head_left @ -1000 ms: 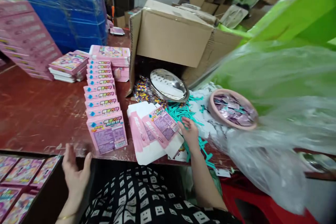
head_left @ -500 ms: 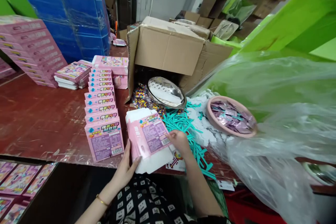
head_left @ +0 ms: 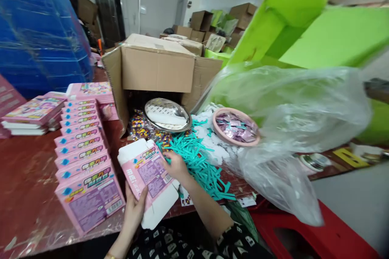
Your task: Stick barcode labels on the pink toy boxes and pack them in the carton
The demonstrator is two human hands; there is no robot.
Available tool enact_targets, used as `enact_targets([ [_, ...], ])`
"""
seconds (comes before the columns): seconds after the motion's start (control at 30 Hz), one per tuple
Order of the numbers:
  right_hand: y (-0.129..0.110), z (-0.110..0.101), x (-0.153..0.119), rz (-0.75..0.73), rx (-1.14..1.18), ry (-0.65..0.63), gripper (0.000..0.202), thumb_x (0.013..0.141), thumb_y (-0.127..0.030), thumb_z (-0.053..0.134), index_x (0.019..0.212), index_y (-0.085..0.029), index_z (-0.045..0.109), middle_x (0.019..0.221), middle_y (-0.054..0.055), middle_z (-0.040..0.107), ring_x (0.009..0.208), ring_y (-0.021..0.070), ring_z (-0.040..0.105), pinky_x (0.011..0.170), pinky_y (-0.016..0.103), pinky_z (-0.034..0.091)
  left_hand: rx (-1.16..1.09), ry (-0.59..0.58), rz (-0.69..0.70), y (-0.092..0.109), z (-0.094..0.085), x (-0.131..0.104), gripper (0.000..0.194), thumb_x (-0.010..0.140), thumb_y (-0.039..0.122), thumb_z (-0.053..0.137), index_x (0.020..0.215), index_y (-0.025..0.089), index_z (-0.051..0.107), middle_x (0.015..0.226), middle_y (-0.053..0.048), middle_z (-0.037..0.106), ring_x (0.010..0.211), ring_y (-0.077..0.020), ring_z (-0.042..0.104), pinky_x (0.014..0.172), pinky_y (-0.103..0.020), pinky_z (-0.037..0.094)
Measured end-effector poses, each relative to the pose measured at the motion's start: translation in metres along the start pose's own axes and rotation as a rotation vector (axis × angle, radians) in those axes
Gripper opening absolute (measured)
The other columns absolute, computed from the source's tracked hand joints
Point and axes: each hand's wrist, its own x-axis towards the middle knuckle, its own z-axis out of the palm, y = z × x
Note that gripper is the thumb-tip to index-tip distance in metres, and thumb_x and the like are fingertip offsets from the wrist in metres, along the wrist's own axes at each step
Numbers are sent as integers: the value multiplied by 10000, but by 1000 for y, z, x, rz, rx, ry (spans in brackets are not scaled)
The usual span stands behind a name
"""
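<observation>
Both my hands hold a pink printed box (head_left: 152, 172) with white flaps sticking out at its top and bottom ends. My left hand (head_left: 135, 207) grips its lower left side, thumb on the front. At the upper right edge, the fingers of my right hand (head_left: 176, 167) are closed on the box. A row of matching pink boxes (head_left: 91, 198) stands to the left, one behind another. Just beyond my right hand lies a heap of teal plastic sticks (head_left: 199, 166). A printed card (head_left: 186, 199) is partly hidden under my right forearm.
An open cardboard carton (head_left: 158, 66) stands behind a metal bowl (head_left: 189, 123) with white strips and colourful bead packets (head_left: 138, 125). A pink basin (head_left: 216, 127) holds shiny sachets. Clear plastic sheeting (head_left: 282, 105) hangs at right over green board. Stacked pink packs (head_left: 33, 109) sit far left.
My view has swung right, so the table's things appear further left. The box stays in both hands, tilted a little more. My right hand has moved slightly up along its right edge.
</observation>
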Motion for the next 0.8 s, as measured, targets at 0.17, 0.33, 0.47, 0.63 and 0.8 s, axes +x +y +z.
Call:
enact_targets([
  [0.17, 4, -80, 114, -55, -113, 220, 374, 859, -222, 568, 1225, -152, 591, 1240, 137, 622, 1175, 231, 561, 1049, 380, 424, 116, 11, 80, 21, -12, -26, 918, 902, 467, 595, 1583, 291, 4, 1661, -77, -16, 1500, -325, 48, 1190, -524, 151],
  [0.33, 16, -80, 189, -64, -209, 103, 324, 623, -170, 776, 940, -145, 713, 1115, 110, 698, 1115, 265, 588, 1013, 417, 439, 123, -22, 378, 60, -18, -52, 678, 956, 367, 528, 1549, 376, 200, 1663, -13, 38, 1501, -303, 46, 1197, -551, 132],
  [0.47, 11, -84, 175, -141, -267, 170, 228, 782, -108, 559, 915, -148, 739, 1178, 142, 708, 1157, 260, 613, 1084, 444, 385, 15, -23, 349, 64, -28, -53, 524, 960, 370, 527, 1467, 368, 395, 1631, -40, 220, 1488, -310, 182, 1204, -550, 172],
  [0.63, 6, -73, 68, -415, -308, 350, 459, 855, -124, 421, 1234, -225, 658, 1372, 72, 611, 1371, 238, 474, 1174, 501, 273, -322, -280, 165, 76, -4, -27, 546, 864, 468, 666, 1367, 302, 535, 1501, -103, 467, 1399, -320, 402, 1163, -493, 328],
  [0.8, -6, -25, -69, -711, -352, 364, 589, 861, -140, 513, 1414, -339, 483, 1358, 44, 620, 1313, 265, 540, 1076, 482, 390, -717, -239, -9, 116, 42, -4, 601, 636, 494, 863, 1108, 214, 619, 1133, -100, 704, 1123, -287, 648, 993, -399, 509],
])
